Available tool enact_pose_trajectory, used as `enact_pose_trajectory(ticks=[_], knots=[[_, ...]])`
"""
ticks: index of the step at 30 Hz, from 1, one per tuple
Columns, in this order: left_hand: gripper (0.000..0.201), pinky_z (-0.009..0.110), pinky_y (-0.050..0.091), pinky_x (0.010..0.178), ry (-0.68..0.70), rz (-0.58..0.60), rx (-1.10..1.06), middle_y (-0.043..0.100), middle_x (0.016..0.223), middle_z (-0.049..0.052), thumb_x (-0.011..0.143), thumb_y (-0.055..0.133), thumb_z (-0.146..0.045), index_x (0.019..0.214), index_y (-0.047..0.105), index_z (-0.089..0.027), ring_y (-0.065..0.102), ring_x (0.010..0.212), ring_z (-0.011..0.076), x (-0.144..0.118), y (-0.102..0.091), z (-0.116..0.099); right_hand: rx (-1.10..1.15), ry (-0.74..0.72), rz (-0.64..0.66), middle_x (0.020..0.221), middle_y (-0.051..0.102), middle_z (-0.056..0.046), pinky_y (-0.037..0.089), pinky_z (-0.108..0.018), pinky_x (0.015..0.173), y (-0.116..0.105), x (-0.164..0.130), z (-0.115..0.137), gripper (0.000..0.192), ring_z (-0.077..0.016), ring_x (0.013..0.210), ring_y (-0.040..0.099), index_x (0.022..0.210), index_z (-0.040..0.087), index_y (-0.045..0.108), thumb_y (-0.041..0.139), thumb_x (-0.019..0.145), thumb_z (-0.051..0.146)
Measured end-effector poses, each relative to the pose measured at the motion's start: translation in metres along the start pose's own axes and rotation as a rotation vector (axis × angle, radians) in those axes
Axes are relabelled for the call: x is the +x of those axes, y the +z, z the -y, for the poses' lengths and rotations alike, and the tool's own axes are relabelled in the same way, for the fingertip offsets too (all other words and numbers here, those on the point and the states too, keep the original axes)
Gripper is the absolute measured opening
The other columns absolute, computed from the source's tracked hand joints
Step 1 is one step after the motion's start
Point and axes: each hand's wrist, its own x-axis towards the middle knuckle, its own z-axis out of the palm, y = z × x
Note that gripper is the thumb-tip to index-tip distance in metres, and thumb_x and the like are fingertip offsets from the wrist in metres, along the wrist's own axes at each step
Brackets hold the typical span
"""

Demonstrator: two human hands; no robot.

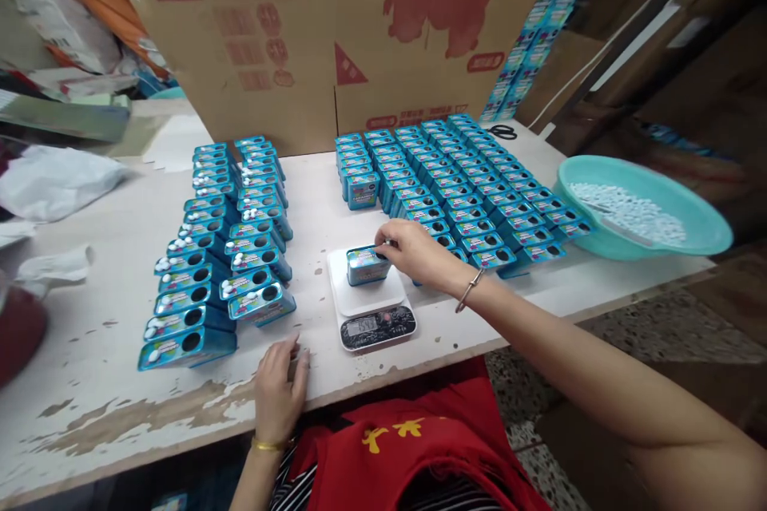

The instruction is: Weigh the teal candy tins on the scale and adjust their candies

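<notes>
A small blue tin with a printed label stands on the white plate of a digital kitchen scale. My right hand is at the tin's right end, its fingertips pinched together over the dark hole in the top. Whatever those fingers hold is hidden. My left hand rests at the table's front edge, left of the scale, thumb and fingers apart and nothing in them. The scale's lit display shows digits too blurred to read surely.
Two rows of blue tins, many with white tablets on top, stand at left. More tins fill several rows at right. A turquoise basin holds white tablets. Behind stands a large cardboard box; black-handled scissors lie beside it.
</notes>
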Motion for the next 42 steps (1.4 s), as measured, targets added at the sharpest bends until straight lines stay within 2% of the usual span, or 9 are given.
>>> enact_pose_trajectory(ticks=[10,14,20,22,25,30,34,38,42], knots=[[0.027,0.037,0.045,0.080,-0.015,0.024,-0.004,0.058,0.090,0.007,0.091,0.047,-0.032,0.112,0.053,-0.017,0.055,0.086,0.0199,-0.001,0.002,-0.002,0.030,-0.011,-0.016,0.073,0.060,-0.002,0.041,-0.026,0.068,-0.004,-0.005,-0.002,0.011,-0.0125,0.072,0.053,0.071,0.013,0.063,0.060,0.082,0.013],[0.031,0.037,0.047,0.081,0.016,-0.005,-0.038,0.057,0.095,0.007,0.090,0.050,-0.032,0.118,0.050,-0.019,0.056,0.088,0.0197,0.008,-0.003,-0.014,0.260,0.072,-0.071,0.071,0.059,-0.002,0.041,-0.026,0.064,-0.016,-0.016,0.008,0.016,-0.0111,0.066,0.053,0.073,0.014,0.063,0.059,0.085,0.024],[0.068,0.043,0.039,0.099,0.302,-0.043,0.007,0.046,0.127,0.014,0.082,0.061,-0.043,0.139,0.030,-0.021,0.045,0.118,0.0269,0.089,-0.010,-0.069,0.916,0.509,-0.076,0.057,0.054,0.003,0.035,-0.021,0.048,-0.005,-0.078,-0.002,0.032,-0.0073,0.048,0.044,0.078,0.015,0.061,0.067,0.075,0.047],[0.076,0.044,0.038,0.098,0.388,0.067,0.078,0.046,0.128,0.015,0.079,0.062,-0.048,0.140,0.028,-0.018,0.045,0.118,0.0291,0.125,-0.007,-0.085,1.030,0.663,-0.084,0.055,0.054,0.002,0.031,-0.021,0.045,0.011,-0.107,-0.015,0.037,-0.0068,0.046,0.042,0.077,0.015,0.061,0.070,0.070,0.050],[0.052,0.040,0.041,0.088,0.473,0.303,0.197,0.057,0.111,0.010,0.083,0.057,-0.038,0.129,0.042,-0.018,0.054,0.103,0.0257,0.173,0.000,-0.100,1.136,0.874,-0.144,0.053,0.054,0.002,0.026,-0.019,0.043,0.036,-0.144,-0.035,0.042,-0.0057,0.044,0.039,0.074,0.014,0.061,0.075,0.064,0.052],[0.036,0.037,0.039,0.083,0.374,0.265,0.318,0.059,0.108,0.009,0.082,0.055,-0.029,0.117,0.050,-0.018,0.054,0.101,0.0255,0.247,0.024,-0.105,1.320,0.947,-0.336,0.059,0.056,0.000,0.029,-0.019,0.046,0.062,-0.171,-0.050,0.043,-0.0062,0.049,0.041,0.072,0.012,0.061,0.079,0.060,0.050],[0.035,0.040,0.037,0.085,0.323,0.272,0.376,0.060,0.110,0.010,0.079,0.057,-0.025,0.113,0.052,-0.019,0.054,0.105,0.0274,0.296,0.059,-0.101,1.298,0.952,-0.365,0.057,0.057,0.000,0.028,-0.020,0.044,0.070,-0.172,-0.053,0.045,-0.0068,0.046,0.041,0.074,0.013,0.063,0.077,0.061,0.053],[0.044,0.044,0.035,0.089,0.269,0.224,0.427,0.052,0.122,0.015,0.081,0.056,-0.028,0.123,0.048,-0.018,0.048,0.113,0.0316,0.308,0.075,-0.102,1.286,0.937,-0.338,0.059,0.058,-0.001,0.030,-0.021,0.046,0.073,-0.177,-0.056,0.044,-0.0071,0.046,0.042,0.078,0.012,0.063,0.075,0.065,0.053],[0.048,0.041,0.034,0.095,0.311,0.121,0.370,0.048,0.129,0.013,0.085,0.055,-0.038,0.127,0.043,-0.019,0.045,0.118,0.0283,0.270,0.032,-0.097,1.295,0.977,-0.337,0.061,0.059,-0.001,0.032,-0.020,0.047,0.074,-0.184,-0.057,0.043,-0.0071,0.049,0.044,0.080,0.013,0.064,0.077,0.064,0.050]])
